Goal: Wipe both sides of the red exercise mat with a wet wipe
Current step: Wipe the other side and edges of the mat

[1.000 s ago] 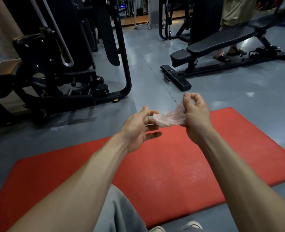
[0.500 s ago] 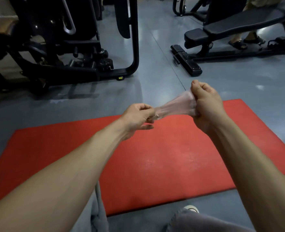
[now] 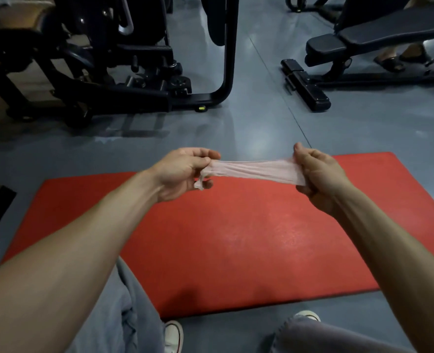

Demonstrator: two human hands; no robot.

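Observation:
The red exercise mat (image 3: 236,238) lies flat on the grey floor in front of me. Above its far edge I hold a thin, pale wet wipe (image 3: 254,169) stretched out sideways into a narrow band. My left hand (image 3: 182,171) pinches the wipe's left end, with a small tail hanging below the fingers. My right hand (image 3: 317,174) grips the right end. The wipe hangs in the air and does not touch the mat.
A black weight machine (image 3: 134,72) stands on the floor beyond the mat at the left. A black bench (image 3: 351,47) stands at the back right, with another person's sandalled feet (image 3: 394,62) behind it. My knees and white shoes (image 3: 172,335) are at the mat's near edge.
My hands have drawn apart, pulling the bunched wipe out into a long band. The view has tilted further down onto the mat.

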